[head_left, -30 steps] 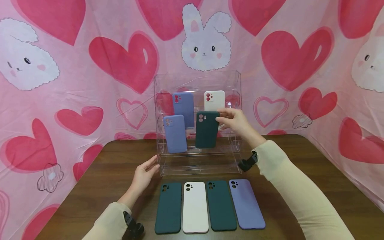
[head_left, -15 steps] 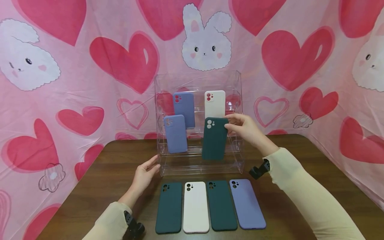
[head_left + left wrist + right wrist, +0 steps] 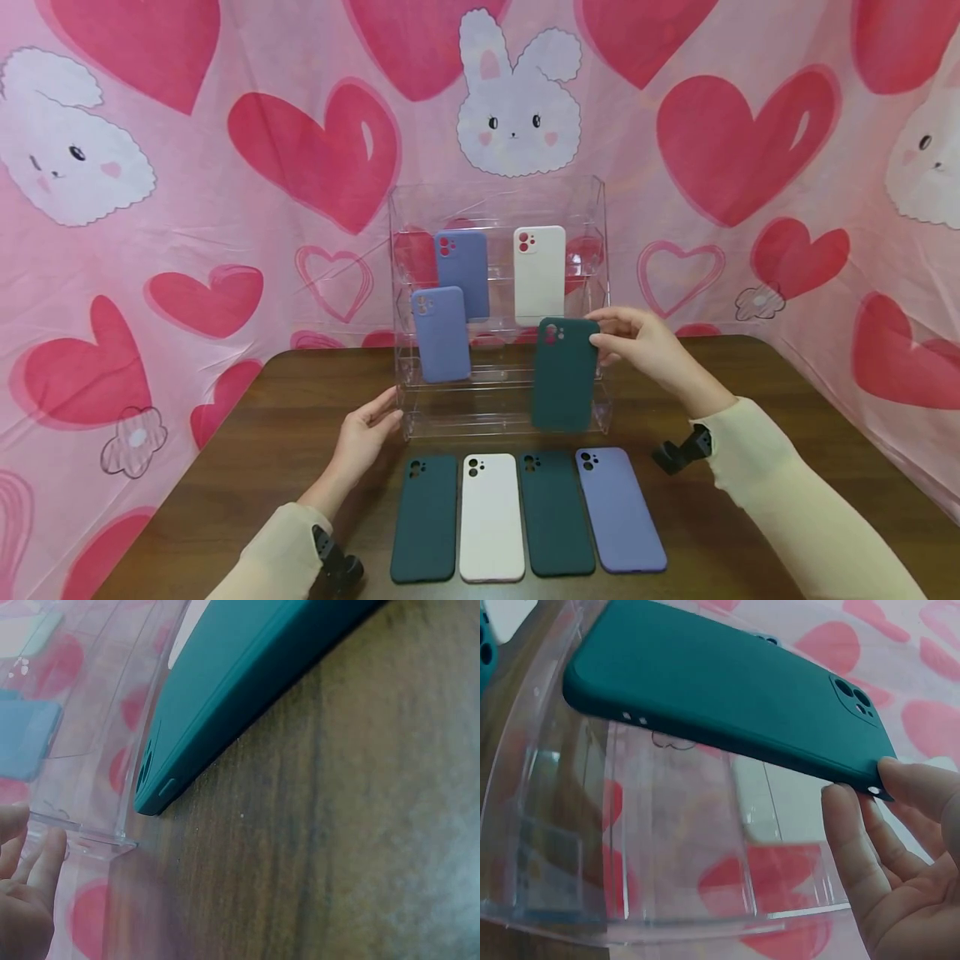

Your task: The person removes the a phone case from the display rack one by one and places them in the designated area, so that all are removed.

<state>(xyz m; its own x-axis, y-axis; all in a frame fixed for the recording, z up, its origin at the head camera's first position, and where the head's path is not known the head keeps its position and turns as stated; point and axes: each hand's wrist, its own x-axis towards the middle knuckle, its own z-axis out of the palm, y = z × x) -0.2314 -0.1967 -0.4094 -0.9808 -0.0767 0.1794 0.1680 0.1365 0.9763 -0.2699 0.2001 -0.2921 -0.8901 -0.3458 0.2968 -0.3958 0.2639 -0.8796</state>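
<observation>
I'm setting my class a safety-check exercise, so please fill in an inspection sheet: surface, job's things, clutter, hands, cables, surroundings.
Surface: brown wood-grain table.
Job's things: clear rack holding two blue cases and a white case; four cases lying in a row in front; one held green case.
Clutter: nothing seen.
Hands: right hand pinches the green case's upper corner; left hand touches the rack's lower left edge.
Cables: nothing seen.
Surroundings: pink cloth patterned with hearts and rabbits.

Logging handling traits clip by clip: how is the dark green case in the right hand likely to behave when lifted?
The dark green case is probably fairly stiff: pinched at one corner by the right hand, it shows no droop. See-through camera cutouts suggest an empty shell, so likely light. Its matte back should not be very slippery.
</observation>
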